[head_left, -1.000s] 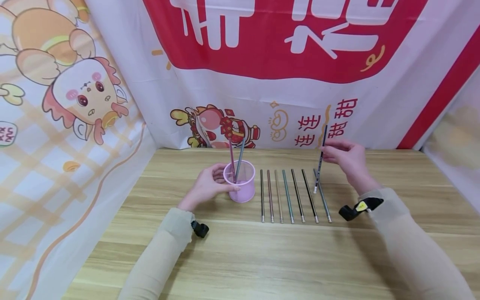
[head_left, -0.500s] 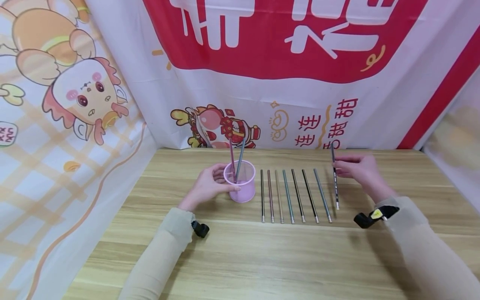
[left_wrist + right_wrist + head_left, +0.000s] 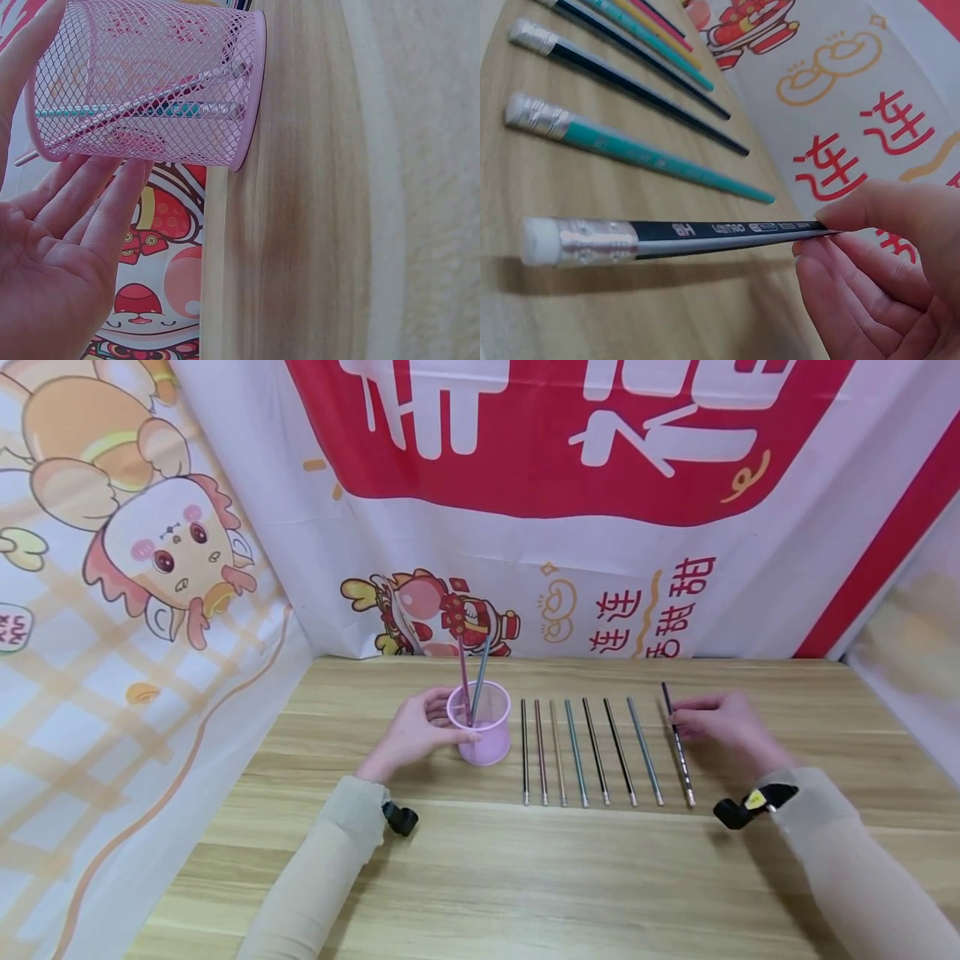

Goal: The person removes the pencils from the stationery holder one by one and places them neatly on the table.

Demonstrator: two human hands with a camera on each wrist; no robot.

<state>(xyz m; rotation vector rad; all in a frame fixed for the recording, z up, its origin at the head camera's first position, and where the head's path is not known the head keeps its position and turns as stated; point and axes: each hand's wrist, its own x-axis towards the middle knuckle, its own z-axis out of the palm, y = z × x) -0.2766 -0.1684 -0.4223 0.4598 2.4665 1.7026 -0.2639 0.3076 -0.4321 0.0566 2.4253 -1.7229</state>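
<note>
In the head view a pink mesh pencil cup [image 3: 484, 745] stands upright on the table, a pink pencil [image 3: 464, 677] and a blue-green pencil [image 3: 480, 681] leaning inside it. My left hand [image 3: 420, 729] holds the cup from its left side, thumb across the front and fingers behind; the left wrist view shows fingertips [image 3: 135, 171] against the mesh. Between thumb and fingers, my right hand [image 3: 723, 727] pinches a black pencil [image 3: 705, 238] near its far end. Its white eraser end points toward me, low over the wood, right of the row; whether it touches is unclear.
Several pencils lie side by side between the cup and my right hand, including a black pencil [image 3: 524, 752], a tan pencil [image 3: 558, 752] and a teal pencil [image 3: 645, 752]. A printed cloth [image 3: 420, 543] hangs behind the wooden table [image 3: 480, 877].
My right hand has moved right and down with the black pencil, from above the row's right end to beside it, low over the table. The left hand and cup have stayed put.
</note>
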